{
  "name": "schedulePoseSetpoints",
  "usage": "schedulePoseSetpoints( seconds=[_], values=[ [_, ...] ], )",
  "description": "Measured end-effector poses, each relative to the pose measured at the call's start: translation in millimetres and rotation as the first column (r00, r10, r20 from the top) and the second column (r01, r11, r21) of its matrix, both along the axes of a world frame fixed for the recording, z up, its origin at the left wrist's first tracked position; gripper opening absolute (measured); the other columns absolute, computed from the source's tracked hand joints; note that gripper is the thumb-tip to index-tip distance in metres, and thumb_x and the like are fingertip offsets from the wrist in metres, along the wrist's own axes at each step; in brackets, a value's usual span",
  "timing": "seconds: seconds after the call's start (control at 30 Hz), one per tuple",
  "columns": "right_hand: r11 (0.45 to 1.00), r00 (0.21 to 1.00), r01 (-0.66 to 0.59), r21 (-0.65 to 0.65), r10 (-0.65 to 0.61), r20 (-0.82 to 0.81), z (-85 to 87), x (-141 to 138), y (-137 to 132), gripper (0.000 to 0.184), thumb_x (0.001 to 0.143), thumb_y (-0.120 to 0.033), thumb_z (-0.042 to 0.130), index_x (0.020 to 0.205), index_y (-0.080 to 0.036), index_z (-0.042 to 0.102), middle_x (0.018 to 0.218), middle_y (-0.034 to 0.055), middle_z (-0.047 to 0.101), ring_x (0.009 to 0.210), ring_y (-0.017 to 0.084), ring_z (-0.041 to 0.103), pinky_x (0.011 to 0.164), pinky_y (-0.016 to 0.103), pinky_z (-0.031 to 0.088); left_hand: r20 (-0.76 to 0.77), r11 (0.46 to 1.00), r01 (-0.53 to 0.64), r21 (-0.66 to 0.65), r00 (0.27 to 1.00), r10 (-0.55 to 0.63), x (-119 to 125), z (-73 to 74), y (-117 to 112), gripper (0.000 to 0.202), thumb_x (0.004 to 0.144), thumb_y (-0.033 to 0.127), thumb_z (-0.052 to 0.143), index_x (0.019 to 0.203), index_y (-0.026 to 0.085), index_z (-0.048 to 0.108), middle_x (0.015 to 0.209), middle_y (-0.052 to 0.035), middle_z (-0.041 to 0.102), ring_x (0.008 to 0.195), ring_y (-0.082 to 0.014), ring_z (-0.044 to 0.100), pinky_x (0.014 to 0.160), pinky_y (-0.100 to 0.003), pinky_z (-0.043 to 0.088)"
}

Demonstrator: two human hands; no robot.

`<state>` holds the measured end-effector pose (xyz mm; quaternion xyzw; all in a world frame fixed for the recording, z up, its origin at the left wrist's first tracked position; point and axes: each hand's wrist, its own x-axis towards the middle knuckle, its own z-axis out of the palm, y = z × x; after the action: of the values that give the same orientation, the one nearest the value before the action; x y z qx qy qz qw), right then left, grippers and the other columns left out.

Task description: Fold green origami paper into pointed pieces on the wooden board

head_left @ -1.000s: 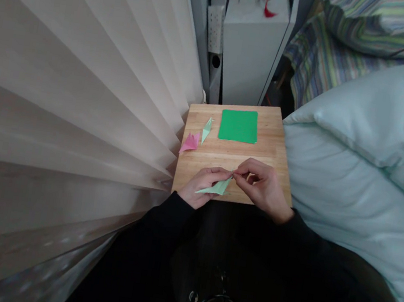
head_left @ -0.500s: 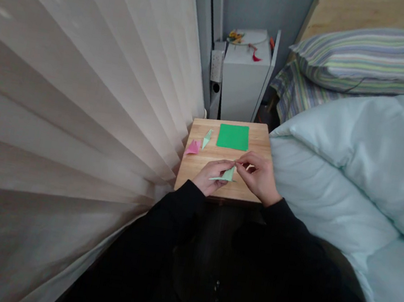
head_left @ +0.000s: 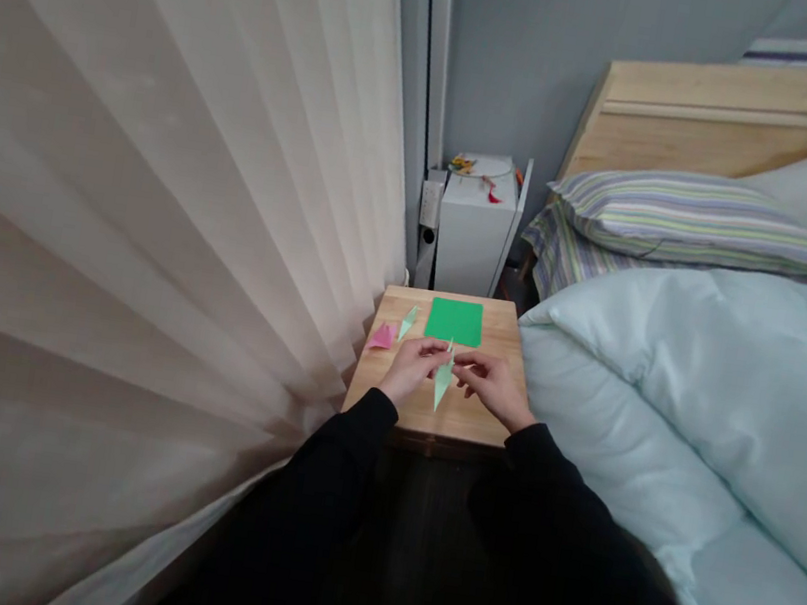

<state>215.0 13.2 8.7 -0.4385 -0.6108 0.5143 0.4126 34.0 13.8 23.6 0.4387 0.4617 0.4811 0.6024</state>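
A pale green folded paper piece (head_left: 442, 381) hangs point-down between my two hands over a small wooden table (head_left: 463, 415). My left hand (head_left: 412, 369) pinches its top from the left, fingers closed. My right hand (head_left: 488, 384) pinches it from the right, fingers curled. Behind them on the table lie a flat dark green paper square (head_left: 454, 321), a small pale green folded shape (head_left: 408, 321) and a pink folded shape (head_left: 381, 337).
A pleated beige curtain (head_left: 160, 206) fills the left side. A bed with a pale blue duvet (head_left: 701, 388) and a striped pillow (head_left: 689, 219) lies to the right. A white cabinet (head_left: 475, 227) stands behind the table.
The view has tilted up and back, showing more of the room. The folded piece has turned from lying sideways to hanging point-down between both hands.
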Motion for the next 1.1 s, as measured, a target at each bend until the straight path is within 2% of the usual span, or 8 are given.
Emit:
schedulePoseSetpoints(
  seconds=[0.17, 0.4, 0.57, 0.67, 0.73, 0.8, 0.97, 1.1],
  values=[
    [0.999, 0.998, 0.003, -0.044, -0.006, -0.055, -22.4, -6, 7, 0.031, 0.077, -0.048, 0.079, 0.080, -0.017, 0.075, 0.073, 0.0040, 0.070, 0.060, 0.015, 0.062, 0.051, 0.027, 0.053, -0.011, 1.000, -0.011, 0.009, 1.000, 0.011, -2, -19.1, 15, 0.043, 0.061, 0.042, 0.092, 0.086, 0.014, 0.072, 0.072, 0.0023, 0.064, 0.058, -0.0077, 0.050, 0.058, -0.024, 0.039],
    [0.991, 0.986, 0.107, -0.075, -0.116, -0.124, -18.8, -11, 9, 0.037, 0.079, -0.055, 0.076, 0.078, -0.019, 0.068, 0.065, 0.0005, 0.064, 0.056, 0.014, 0.059, 0.055, 0.030, 0.055, -0.063, 0.997, 0.069, -0.030, 0.996, -0.070, -12, -24.9, 8, 0.041, 0.065, 0.043, 0.092, 0.089, 0.013, 0.076, 0.078, -0.0022, 0.069, 0.059, -0.0088, 0.053, 0.056, -0.024, 0.039],
    [0.991, 0.983, 0.093, -0.094, -0.107, -0.147, -22.7, -18, 7, 0.034, 0.080, -0.053, 0.075, 0.079, -0.019, 0.067, 0.067, 0.0012, 0.065, 0.062, 0.016, 0.064, 0.063, 0.034, 0.060, 0.085, 0.990, 0.088, -0.111, 0.993, -0.079, -14, -35.0, 2, 0.041, 0.065, 0.044, 0.093, 0.087, 0.014, 0.078, 0.083, -0.0055, 0.073, 0.073, -0.0138, 0.065, 0.070, -0.027, 0.051],
    [0.990, 0.982, 0.101, -0.099, -0.115, -0.149, -27.4, -20, 9, 0.035, 0.078, -0.048, 0.078, 0.095, -0.021, 0.065, 0.082, 0.0025, 0.070, 0.068, 0.017, 0.068, 0.060, 0.032, 0.059, 0.123, 0.992, 0.057, -0.115, 0.991, -0.043, -15, -39.8, 2, 0.038, 0.063, 0.043, 0.093, 0.085, 0.015, 0.079, 0.091, -0.0067, 0.075, 0.082, -0.0161, 0.068, 0.081, -0.030, 0.055],
    [0.989, 0.980, 0.131, -0.065, -0.139, -0.144, -29.0, -18, 14, 0.051, 0.076, -0.043, 0.081, 0.116, -0.024, 0.058, 0.100, 0.0040, 0.072, 0.073, 0.017, 0.070, 0.063, 0.033, 0.059, 0.118, 0.992, 0.042, -0.120, 0.993, -0.028, -17, -40.7, 3, 0.035, 0.061, 0.040, 0.095, 0.079, 0.015, 0.079, 0.094, -0.0072, 0.075, 0.083, -0.0156, 0.068, 0.083, -0.031, 0.055],
    [0.990, 0.983, 0.141, 0.001, -0.140, -0.121, -29.3, -15, 20, 0.061, 0.077, -0.040, 0.082, 0.127, -0.025, 0.051, 0.107, 0.0055, 0.073, 0.079, 0.018, 0.072, 0.071, 0.035, 0.060, 0.100, 0.991, 0.037, -0.127, 0.995, -0.024, -20, -40.5, 4, 0.032, 0.059, 0.037, 0.096, 0.073, 0.014, 0.079, 0.101, -0.0082, 0.075, 0.084, -0.0153, 0.067, 0.084, -0.031, 0.055],
    [0.994, 0.996, 0.081, 0.074, -0.078, -0.052, -29.5, -9, 30, 0.029, 0.083, -0.039, 0.078, 0.100, -0.021, 0.064, 0.090, 0.0049, 0.074, 0.087, 0.021, 0.072, 0.078, 0.036, 0.058, 0.041, 0.992, 0.052, -0.112, 0.998, -0.047, -25, -41.3, 6, 0.027, 0.058, 0.034, 0.095, 0.071, 0.014, 0.081, 0.107, -0.0095, 0.074, 0.088, -0.0161, 0.066, 0.085, -0.031, 0.054],
    [0.989, 0.989, 0.138, 0.047, -0.134, -0.069, -30.3, -7, 31, 0.027, 0.078, -0.038, 0.081, 0.094, -0.020, 0.068, 0.089, 0.0041, 0.074, 0.079, 0.019, 0.070, 0.073, 0.036, 0.058, -0.017, 0.992, 0.084, -0.097, 0.996, -0.086, -25, -44.8, 8, 0.024, 0.061, 0.033, 0.092, 0.071, 0.014, 0.081, 0.099, -0.0093, 0.075, 0.086, -0.0162, 0.066, 0.083, -0.031, 0.052]
  ],
)
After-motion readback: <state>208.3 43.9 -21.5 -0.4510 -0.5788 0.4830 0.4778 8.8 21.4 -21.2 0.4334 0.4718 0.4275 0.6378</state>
